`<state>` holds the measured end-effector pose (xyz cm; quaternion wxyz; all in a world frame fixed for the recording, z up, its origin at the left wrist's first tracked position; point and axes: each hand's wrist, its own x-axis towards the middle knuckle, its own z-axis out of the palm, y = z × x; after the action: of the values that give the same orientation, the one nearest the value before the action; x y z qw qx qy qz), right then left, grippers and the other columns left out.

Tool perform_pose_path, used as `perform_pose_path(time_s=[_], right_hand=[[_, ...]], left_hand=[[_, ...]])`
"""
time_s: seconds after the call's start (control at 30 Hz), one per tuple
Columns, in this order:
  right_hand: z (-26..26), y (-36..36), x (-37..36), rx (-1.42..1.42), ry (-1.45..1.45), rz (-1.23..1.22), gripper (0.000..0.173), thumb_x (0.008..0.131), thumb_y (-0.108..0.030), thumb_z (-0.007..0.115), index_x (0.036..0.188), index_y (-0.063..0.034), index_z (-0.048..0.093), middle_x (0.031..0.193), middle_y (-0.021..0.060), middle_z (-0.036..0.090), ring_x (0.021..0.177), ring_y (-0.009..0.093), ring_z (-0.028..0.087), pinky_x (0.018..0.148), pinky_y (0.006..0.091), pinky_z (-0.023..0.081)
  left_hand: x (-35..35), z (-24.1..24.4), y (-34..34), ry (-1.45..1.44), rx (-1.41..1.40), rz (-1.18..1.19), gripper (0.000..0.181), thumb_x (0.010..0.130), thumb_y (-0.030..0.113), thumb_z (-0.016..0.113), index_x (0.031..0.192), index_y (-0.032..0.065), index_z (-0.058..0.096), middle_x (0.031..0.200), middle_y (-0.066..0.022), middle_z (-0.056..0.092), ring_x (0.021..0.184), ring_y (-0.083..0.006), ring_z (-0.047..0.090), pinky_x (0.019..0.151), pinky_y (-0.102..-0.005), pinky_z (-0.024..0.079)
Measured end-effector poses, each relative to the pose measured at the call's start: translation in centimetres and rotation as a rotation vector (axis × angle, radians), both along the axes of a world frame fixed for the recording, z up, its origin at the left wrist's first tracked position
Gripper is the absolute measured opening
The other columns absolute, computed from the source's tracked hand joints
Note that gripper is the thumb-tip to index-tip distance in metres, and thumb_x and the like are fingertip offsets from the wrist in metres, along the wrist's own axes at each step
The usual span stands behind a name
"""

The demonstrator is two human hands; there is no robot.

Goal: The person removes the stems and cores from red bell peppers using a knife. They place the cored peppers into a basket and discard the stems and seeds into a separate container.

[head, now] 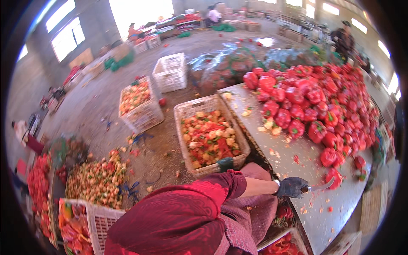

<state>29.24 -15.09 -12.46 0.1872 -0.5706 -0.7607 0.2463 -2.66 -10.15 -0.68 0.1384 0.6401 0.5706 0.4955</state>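
My left hand point(291, 187), in a dark glove, grips the handle of a curved knife point(320, 187) over the near part of a metal-topped table point(314, 208). The blade points right and its tip overlaps a red bell pepper point(334, 175) at the edge of a big pepper heap point(318, 95); whether they touch cannot be told. My right hand is out of view. Beside my lap stands a plastic crate point(180, 140) filled with pepper cores and red pieces point(212, 137). Loose bits and cores lie scattered on the table top.
Another crate of cores point(140, 114) and an empty white crate point(170, 76) stand on the floor. A heap of cores point(95, 181) lies at left, near a crate of cut peppers point(105, 223). Bagged peppers point(226, 68) lie behind the table; a person point(344, 40) stands at back right.
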Motion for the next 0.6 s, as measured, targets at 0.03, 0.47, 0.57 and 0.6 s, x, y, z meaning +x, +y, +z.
perform_pose_path(time_s=[0.03,0.47,0.57,0.6], right_hand=[[0.2,0.4,-0.2,0.006,-0.01,-0.019,0.039,0.079,-0.029,0.061,0.111,-0.0063,0.059,0.099,0.0155,0.063,0.086,0.027,0.059,0.076,0.0351,0.047],[-0.6,2.7,-3.2,-0.029,-0.089,0.053,0.046,0.075,-0.029,0.06,0.113,-0.0031,0.054,0.103,0.0224,0.061,0.095,0.033,0.058,0.083,0.0407,0.046],[-1.2,3.0,-2.6,-0.004,-0.085,0.017,0.048,0.074,-0.029,0.059,0.113,-0.0023,0.053,0.104,0.024,0.061,0.097,0.035,0.058,0.084,0.0419,0.046],[-1.4,3.6,-0.4,-0.005,-0.098,-0.058,0.048,0.074,-0.029,0.059,0.114,-0.0021,0.053,0.104,0.0245,0.061,0.098,0.035,0.058,0.085,0.0424,0.046]], left_hand=[[-0.3,0.3,0.1,-0.028,-0.015,0.035,0.017,0.071,0.016,0.06,0.084,0.0062,0.058,0.073,-0.0159,0.059,0.07,-0.0335,0.058,0.063,-0.0406,0.046],[-11.4,-0.4,-7.0,-0.061,-0.372,0.551,0.022,0.071,0.02,0.064,0.087,0.0062,0.057,0.079,-0.0157,0.062,0.076,-0.0345,0.061,0.067,-0.041,0.049],[-12.5,-3.0,-6.2,0.042,-0.238,0.553,0.022,0.072,0.022,0.062,0.088,0.0067,0.058,0.079,-0.016,0.062,0.077,-0.0349,0.061,0.068,-0.0414,0.049],[-11.7,-2.6,-5.1,0.008,-0.239,0.542,0.021,0.076,0.024,0.059,0.088,0.0069,0.058,0.079,-0.0161,0.062,0.077,-0.036,0.06,0.07,-0.0424,0.049]])
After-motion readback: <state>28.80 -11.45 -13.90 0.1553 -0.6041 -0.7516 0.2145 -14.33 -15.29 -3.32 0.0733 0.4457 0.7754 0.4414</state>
